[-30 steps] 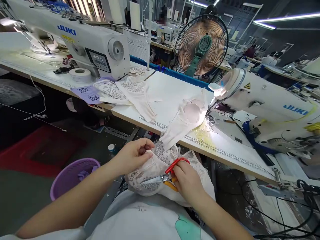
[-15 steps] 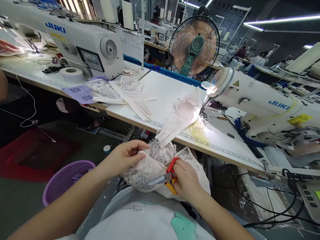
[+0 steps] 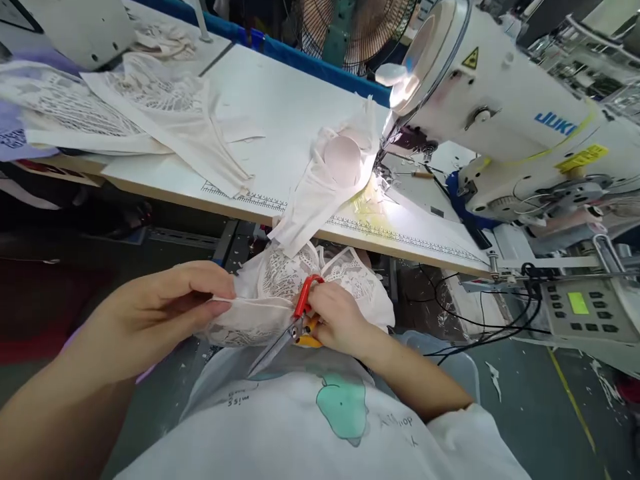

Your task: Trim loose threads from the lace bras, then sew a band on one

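White lace bras (image 3: 285,273) lie bunched over my lap, just below the table edge. Between thumb and fingers, my left hand (image 3: 170,310) pinches the edge of a lace bra cup at its left side. My right hand (image 3: 337,317) is closed round the scissors (image 3: 299,313), which have one red and one orange handle. Their blades point down and to the left, in front of the lace, and look closed. Part of the orange handle is hidden behind my right fingers. A further white bra piece (image 3: 310,193) hangs from the tabletop down to my lap.
A sewing machine (image 3: 510,113) stands at the right of the white table (image 3: 250,87), its lamp lit. More lace pieces (image 3: 150,113) lie at the left. Beyond the table is a fan (image 3: 370,27). Cables (image 3: 480,320) hang at the right below a control box (image 3: 580,307).
The view has tilted down and moved closer. My left hand has drawn left along the bra's edge, stretching it. The scissors have turned so their blades point more steeply down.
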Available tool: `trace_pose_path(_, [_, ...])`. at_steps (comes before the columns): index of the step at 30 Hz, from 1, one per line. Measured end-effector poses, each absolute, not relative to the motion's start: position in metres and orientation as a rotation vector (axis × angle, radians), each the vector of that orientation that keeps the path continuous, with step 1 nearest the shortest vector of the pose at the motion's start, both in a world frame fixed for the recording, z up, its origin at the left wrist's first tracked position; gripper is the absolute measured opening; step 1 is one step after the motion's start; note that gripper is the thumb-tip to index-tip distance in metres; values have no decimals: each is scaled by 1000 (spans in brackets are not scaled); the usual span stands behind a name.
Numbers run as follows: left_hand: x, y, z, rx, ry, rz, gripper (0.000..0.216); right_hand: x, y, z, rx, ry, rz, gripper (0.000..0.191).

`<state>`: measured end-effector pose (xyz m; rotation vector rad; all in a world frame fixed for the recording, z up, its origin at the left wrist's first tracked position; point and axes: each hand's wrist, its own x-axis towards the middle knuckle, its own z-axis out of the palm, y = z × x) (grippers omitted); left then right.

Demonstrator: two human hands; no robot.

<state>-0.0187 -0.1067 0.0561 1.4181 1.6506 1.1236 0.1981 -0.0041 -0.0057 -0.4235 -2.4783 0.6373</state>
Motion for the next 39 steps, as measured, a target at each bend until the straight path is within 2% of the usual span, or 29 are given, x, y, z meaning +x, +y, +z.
trace_pose_path(5, [-28, -108, 55, 1538, 1550, 1113, 15, 201, -4, -7, -296, -2410, 717, 7])
trace_pose_path(7, [-32, -108, 55, 1610, 1515, 1115, 19, 203, -3, -6, -280, -2366, 795, 11])
trace_pose_path(10, [-37, -108, 52, 1720, 1499, 1103, 21, 204, 0, -4, -305, -2348, 1048, 16])
trace_pose_path(13, [-38, -107, 47, 1767, 1548, 1086, 16, 203, 3, -3, -276, -2314, 1299, 13])
trace_pose_path(17, [-37, -104, 42, 1769, 1629, 1087, 11, 201, 5, -4, -312, -2245, 1467, 11])
trace_pose_path(20, [-40, -101, 40, 1790, 1637, 1069, 10, 200, 6, -6, -374, -2226, 1469, 10])
trace_pose_path(26, [-48, -96, 35, 1711, 1784, 866, 21, 201, 7, -9, -470, -2368, 1397, 16])
trace_pose_path(34, [-36, -95, 48, 1463, 1627, 907, 11, 197, 2, -3, -389, -2306, 1331, 1])
trace_pose_path(39, [-32, -99, 50, 1240, 1611, 975, 8, 194, -1, -2, -403, -2302, 1269, 6])
